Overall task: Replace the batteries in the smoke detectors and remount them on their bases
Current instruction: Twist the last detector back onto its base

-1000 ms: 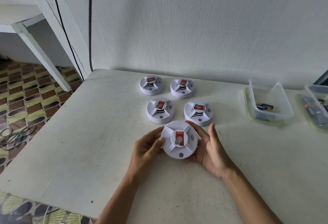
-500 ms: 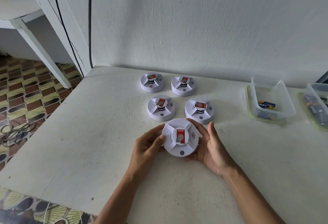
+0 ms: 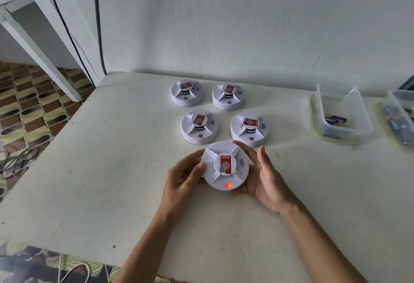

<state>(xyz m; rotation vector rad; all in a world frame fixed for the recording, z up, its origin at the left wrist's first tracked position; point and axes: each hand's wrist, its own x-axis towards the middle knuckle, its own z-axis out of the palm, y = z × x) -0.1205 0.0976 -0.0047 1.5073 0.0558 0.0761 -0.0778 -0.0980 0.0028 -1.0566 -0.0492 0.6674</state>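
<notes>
A round white smoke detector (image 3: 224,166) with a red label sits face up between my hands near the table's middle, and a red light glows on its front rim. My left hand (image 3: 182,177) grips its left edge with thumb and fingers. My right hand (image 3: 266,177) cups its right side, fingers curled round the far rim. Behind it stand several more white detectors in two rows, the nearest ones at left (image 3: 199,129) and right (image 3: 249,130).
A white table (image 3: 112,170) stands against a white wall. At the right are a clear plastic tub (image 3: 340,114) holding a blue and yellow battery (image 3: 335,119) and a second tub (image 3: 401,121) with dark batteries. Patterned floor and cables lie to the left.
The detector's red light has come on at its front rim. The detector has turned slightly in my hands, and both hands keep their hold.
</notes>
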